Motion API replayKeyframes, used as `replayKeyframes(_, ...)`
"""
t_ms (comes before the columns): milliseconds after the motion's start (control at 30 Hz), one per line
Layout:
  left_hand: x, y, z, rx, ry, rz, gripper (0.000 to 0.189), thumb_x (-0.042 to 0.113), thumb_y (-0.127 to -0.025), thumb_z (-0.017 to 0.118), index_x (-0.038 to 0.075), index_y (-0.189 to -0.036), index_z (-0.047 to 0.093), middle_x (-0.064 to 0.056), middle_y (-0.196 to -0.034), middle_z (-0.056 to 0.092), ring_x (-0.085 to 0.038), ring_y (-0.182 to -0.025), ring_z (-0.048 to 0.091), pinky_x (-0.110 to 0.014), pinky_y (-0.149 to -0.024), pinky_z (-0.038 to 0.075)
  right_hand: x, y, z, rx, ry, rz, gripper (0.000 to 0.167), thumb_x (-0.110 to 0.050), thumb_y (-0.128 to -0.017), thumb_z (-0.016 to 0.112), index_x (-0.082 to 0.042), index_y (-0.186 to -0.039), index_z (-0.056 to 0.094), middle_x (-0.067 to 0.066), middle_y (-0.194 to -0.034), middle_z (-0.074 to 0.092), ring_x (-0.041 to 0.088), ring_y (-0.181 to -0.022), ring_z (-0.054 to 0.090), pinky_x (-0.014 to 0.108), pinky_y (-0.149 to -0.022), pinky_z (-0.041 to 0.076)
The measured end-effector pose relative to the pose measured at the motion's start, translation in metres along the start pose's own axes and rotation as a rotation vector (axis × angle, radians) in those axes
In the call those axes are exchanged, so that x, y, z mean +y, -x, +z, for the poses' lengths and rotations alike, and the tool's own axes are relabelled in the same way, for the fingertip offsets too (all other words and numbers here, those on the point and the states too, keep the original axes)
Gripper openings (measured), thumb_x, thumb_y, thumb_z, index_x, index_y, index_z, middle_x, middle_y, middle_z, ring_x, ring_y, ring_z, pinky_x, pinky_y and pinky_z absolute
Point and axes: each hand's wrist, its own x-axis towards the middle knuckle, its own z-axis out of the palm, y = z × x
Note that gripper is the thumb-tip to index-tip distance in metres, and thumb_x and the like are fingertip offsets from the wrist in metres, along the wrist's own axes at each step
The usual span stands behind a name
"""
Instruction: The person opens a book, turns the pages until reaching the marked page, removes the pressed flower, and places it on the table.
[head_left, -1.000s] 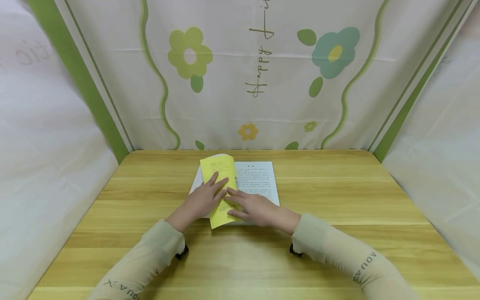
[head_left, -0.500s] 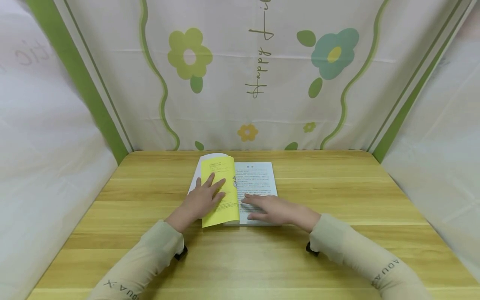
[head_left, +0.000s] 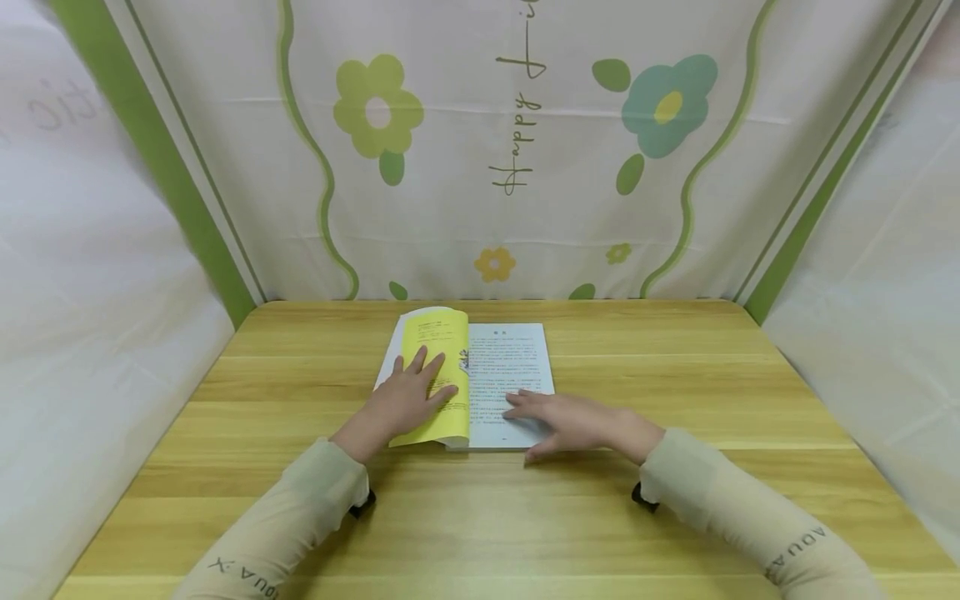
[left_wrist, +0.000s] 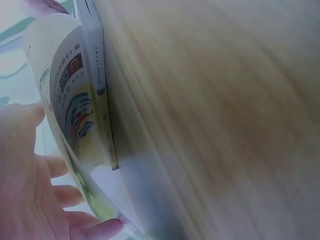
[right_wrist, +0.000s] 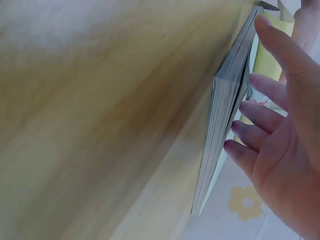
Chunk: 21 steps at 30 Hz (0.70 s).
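Observation:
A paperback book (head_left: 510, 358) lies spread on the table, a white printed page on the right and a yellow page (head_left: 435, 329) turned over to the left. My left hand (head_left: 397, 404) rests on the yellow page, fingers straight and spread. In the left wrist view, the bent cover (left_wrist: 77, 112) shows a coloured picture beneath the leaves, with my fingertips along its edge. My right hand (head_left: 562, 421) is over the lower right corner of the printed page, fingers extended. In the right wrist view, those fingers overlap the thick page block (right_wrist: 222, 100) near its top edge.
The wooden table (head_left: 480, 517) extends around the book on all sides. White fabric printed with flowers (head_left: 378, 108) hangs right behind the table, and more white sheets (head_left: 90, 292) close off both sides. Black wrist cameras (head_left: 645, 496) sit under the sleeves.
My right hand has moved off the yellow page to the right, onto the printed page's lower corner. The yellow page has swung further left, uncovering more of the right page. My left hand stays on it.

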Motion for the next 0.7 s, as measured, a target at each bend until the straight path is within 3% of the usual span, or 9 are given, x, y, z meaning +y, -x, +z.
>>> replayKeyframes(167,-0.0002,0.0007,-0.0025,0.003,-0.001,0.013,0.076,0.059,-0.105,0.044,0.013,-0.164,0.028,-0.026,-0.165,0.018,-0.063,-0.14,0.025,-0.069,-0.106,0.037,0.0021,0.0042,-0.0042,-0.003,0.013,-0.006,0.066,-0.04,-0.093,0.077,-0.009,-0.147,0.056,0.013,-0.163,0.036,0.033,-0.151,0.03,0.052,-0.118,0.029)
replayKeyframes(400,-0.0018,0.0052,-0.0023,0.003,-0.02,0.053,0.068,0.052,-0.106,0.049,0.023,-0.164,0.029,-0.028,-0.164,0.019,-0.068,-0.134,0.031,-0.075,-0.092,0.043,0.0019,0.0086,-0.0054,-0.015,0.037,0.03,0.058,-0.035,-0.096,0.075,-0.011,-0.146,0.058,0.013,-0.162,0.037,0.033,-0.15,0.033,0.051,-0.117,0.031)
replayKeyframes(700,-0.007,0.0032,0.0008,0.011,-0.028,0.045,0.066,0.049,-0.107,0.05,0.023,-0.164,0.03,-0.026,-0.166,0.013,-0.069,-0.138,0.022,-0.075,-0.09,0.045,0.0041,0.0107,-0.0096,-0.028,0.036,0.055,0.052,-0.035,-0.097,0.072,-0.011,-0.143,0.062,0.01,-0.159,0.042,0.028,-0.148,0.037,0.048,-0.116,0.034)
